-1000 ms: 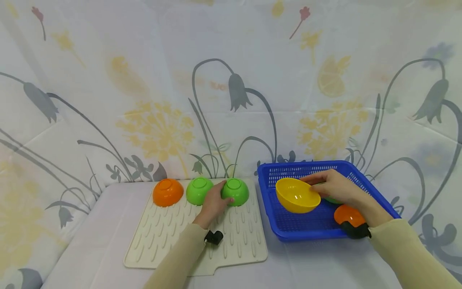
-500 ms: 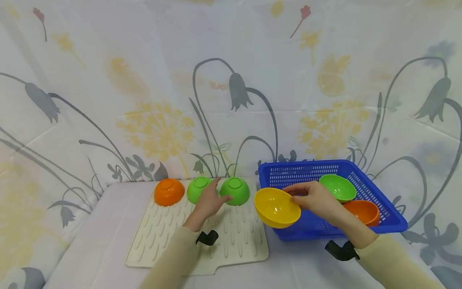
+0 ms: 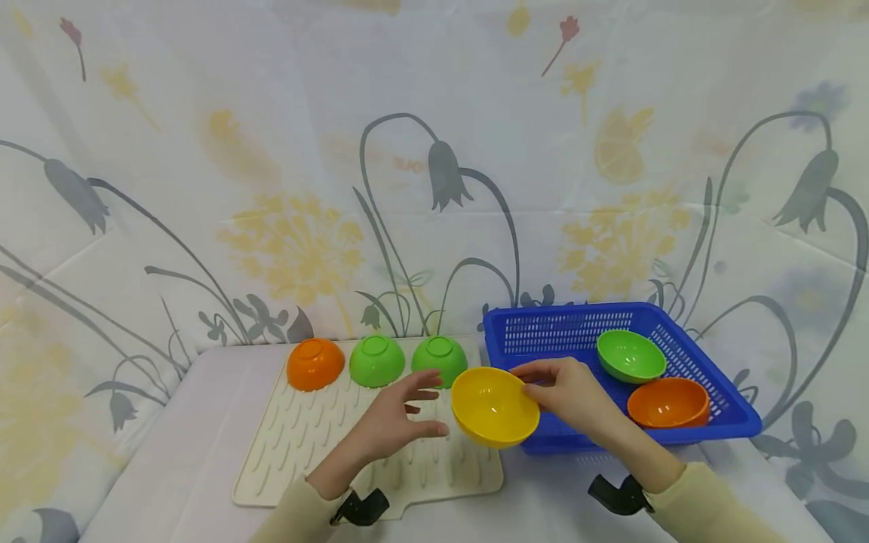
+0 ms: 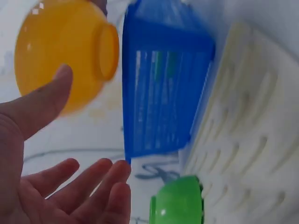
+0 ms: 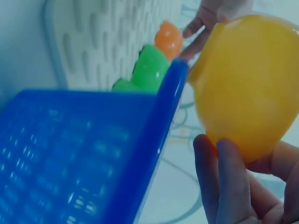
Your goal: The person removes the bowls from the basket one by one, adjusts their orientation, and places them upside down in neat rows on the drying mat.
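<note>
A yellow bowl (image 3: pixel 494 407), its hollow side facing up and toward me, is pinched at its right rim by my right hand (image 3: pixel 577 396). It hangs above the right part of a cream drying mat (image 3: pixel 319 452). My left hand (image 3: pixel 390 418) is just left of the bowl, fingers spread and apart from it in the head view. In the left wrist view, the thumb overlaps the yellow bowl (image 4: pixel 60 51); contact cannot be told there. Upside down along the mat's back edge are an orange bowl (image 3: pixel 315 365) and two green bowls, the left one (image 3: pixel 376 362) and the right one (image 3: pixel 440 357).
A blue plastic basket (image 3: pixel 536 332) stands right of the mat. Inside it lie a green bowl (image 3: pixel 631 356) and an orange bowl (image 3: pixel 668 403), both hollow side up. Behind everything hangs a flower-printed cloth (image 3: pixel 292 151).
My right hand has carried the yellow bowl left and down, out from over the basket. My left hand has left the right green bowl and come back nearer me, opening toward the yellow bowl.
</note>
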A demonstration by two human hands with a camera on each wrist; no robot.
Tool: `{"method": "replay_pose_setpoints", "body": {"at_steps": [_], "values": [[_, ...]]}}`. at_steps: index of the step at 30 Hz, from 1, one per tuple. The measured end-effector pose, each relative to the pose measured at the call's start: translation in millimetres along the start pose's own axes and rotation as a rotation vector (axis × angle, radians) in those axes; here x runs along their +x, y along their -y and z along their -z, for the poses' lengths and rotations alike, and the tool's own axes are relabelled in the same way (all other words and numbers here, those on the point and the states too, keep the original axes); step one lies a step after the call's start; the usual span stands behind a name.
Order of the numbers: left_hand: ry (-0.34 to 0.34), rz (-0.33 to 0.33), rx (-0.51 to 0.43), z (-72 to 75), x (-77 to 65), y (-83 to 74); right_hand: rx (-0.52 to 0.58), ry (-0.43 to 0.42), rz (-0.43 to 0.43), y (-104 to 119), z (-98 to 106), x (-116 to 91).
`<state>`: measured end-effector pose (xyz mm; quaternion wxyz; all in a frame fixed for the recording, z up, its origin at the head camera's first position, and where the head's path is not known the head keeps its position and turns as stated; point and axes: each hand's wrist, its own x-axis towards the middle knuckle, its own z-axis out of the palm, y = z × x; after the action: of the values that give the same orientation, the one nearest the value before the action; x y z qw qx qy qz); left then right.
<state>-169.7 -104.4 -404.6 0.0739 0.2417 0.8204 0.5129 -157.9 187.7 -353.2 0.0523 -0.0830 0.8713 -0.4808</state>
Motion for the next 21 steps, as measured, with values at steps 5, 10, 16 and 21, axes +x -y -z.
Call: {"method": "replay_pose_setpoints", "body": {"at_steps": [5, 10, 16, 21], "values": [[0.076, -0.021, -0.110, -10.2, -13.0, -14.9, -0.011, -0.031, 0.006, 5.7, -11.6, -4.3], [0.080, -0.011, -0.142, -14.9, -18.6, -22.9, -0.014, -0.053, 0.032, 9.6, -19.3, -7.5], [0.052, -0.012, -0.153, -16.0, -20.0, -22.9, 0.017, -0.064, 0.037, 9.9, -26.6, -10.0], [0.040, -0.028, -0.131, -13.0, -22.0, -22.5, 0.008, -0.083, 0.064, 8.6, -33.1, -12.5]]}}
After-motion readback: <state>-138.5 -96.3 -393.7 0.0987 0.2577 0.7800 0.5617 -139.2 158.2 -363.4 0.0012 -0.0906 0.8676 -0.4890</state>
